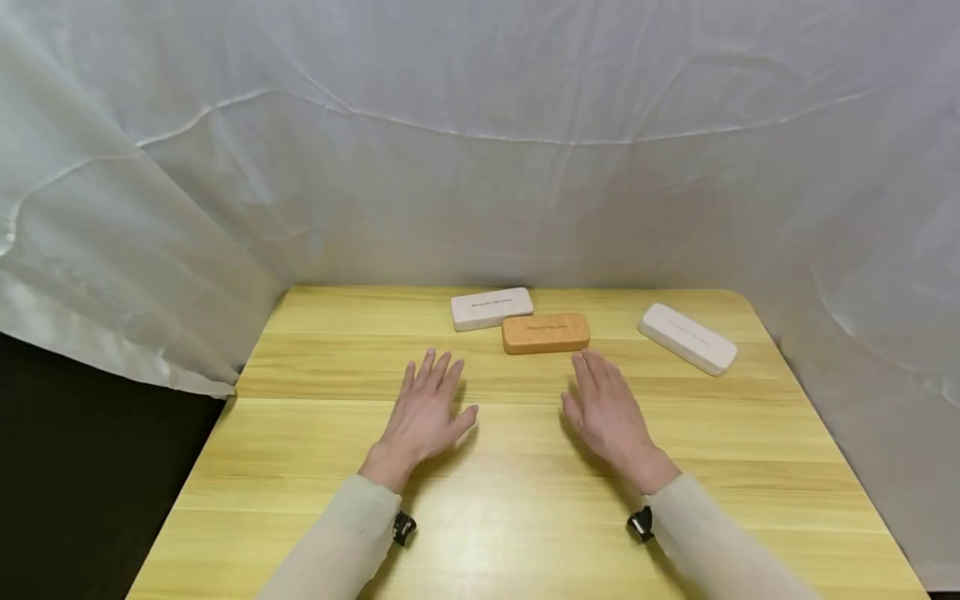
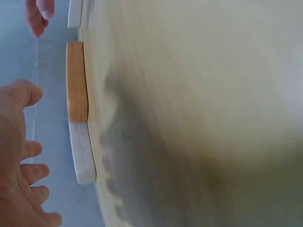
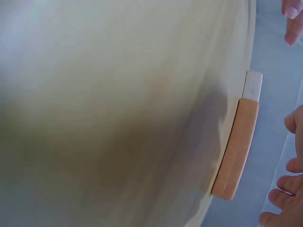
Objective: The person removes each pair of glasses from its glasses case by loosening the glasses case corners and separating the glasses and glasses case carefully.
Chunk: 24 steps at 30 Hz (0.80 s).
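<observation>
Orange and oblong, with rounded corners, one case (image 1: 546, 333) lies toward the far side of the pale wood-grain worktop (image 1: 480, 533), between my two hands and farther off than both. Just beside it, behind and to the left, sits a greyish-white case (image 1: 492, 308); from the head view I can't tell whether the two touch. Well apart on the right, a white case (image 1: 687, 338) lies at a slant, its near end pointing right. Each lid bears a line of small dark lettering, too fine for me to read surely. I hold my left hand (image 1: 424, 417) palm down above the wood, fingers spread and thumb out to the side. My right hand (image 1: 609, 412) is also raised, its fingers straight and closer together, the tips near the orange case's right end. Light sleeves (image 1: 330, 542) cover my forearms, with a small black device (image 1: 403, 528) at each wrist. Pale, creased cloth (image 1: 480, 200) hangs behind the worktop and along its sides.
</observation>
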Motion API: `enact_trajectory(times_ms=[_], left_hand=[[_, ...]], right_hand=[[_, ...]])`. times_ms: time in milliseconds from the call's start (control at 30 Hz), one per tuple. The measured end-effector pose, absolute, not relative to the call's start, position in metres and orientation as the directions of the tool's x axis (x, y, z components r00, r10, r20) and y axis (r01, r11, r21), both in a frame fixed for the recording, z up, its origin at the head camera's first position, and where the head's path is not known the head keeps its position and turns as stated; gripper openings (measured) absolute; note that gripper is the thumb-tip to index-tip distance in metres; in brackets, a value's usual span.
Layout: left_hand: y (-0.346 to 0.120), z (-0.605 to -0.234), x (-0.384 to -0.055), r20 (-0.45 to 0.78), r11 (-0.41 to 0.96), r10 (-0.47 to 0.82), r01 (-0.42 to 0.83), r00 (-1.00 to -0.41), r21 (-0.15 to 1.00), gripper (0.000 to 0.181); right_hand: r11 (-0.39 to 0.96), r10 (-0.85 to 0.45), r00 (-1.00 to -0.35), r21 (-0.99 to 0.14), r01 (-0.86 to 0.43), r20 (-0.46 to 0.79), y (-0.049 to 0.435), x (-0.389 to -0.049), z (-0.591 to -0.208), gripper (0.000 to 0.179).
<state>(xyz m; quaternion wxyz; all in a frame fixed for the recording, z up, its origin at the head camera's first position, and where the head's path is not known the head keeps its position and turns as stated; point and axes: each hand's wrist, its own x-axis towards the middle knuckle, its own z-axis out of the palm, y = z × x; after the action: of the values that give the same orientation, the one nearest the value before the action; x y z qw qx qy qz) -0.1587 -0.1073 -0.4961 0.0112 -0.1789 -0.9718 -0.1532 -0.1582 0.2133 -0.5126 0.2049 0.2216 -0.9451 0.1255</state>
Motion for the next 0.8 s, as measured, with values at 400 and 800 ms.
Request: enact_trajectory(times_ms=[400,800], left_hand=[[-0.068,-0.495,-0.203,0.110,0.881,0.385,0.401,-0.916,0.250,0.058],[-0.015,-0.497,-0.233,-0.044,0.872,0.463,0.446,-0.885,0.199,0.062]], right_hand=[[0.897,-0.300,-0.889,-0.214,-0.386,0.346,0.224,-0.204,-0.509,0.062],[0.913,-0.187,-0.981,-0.359,-0.194,0.054,0.231,-0.233,-0.511,0.070]])
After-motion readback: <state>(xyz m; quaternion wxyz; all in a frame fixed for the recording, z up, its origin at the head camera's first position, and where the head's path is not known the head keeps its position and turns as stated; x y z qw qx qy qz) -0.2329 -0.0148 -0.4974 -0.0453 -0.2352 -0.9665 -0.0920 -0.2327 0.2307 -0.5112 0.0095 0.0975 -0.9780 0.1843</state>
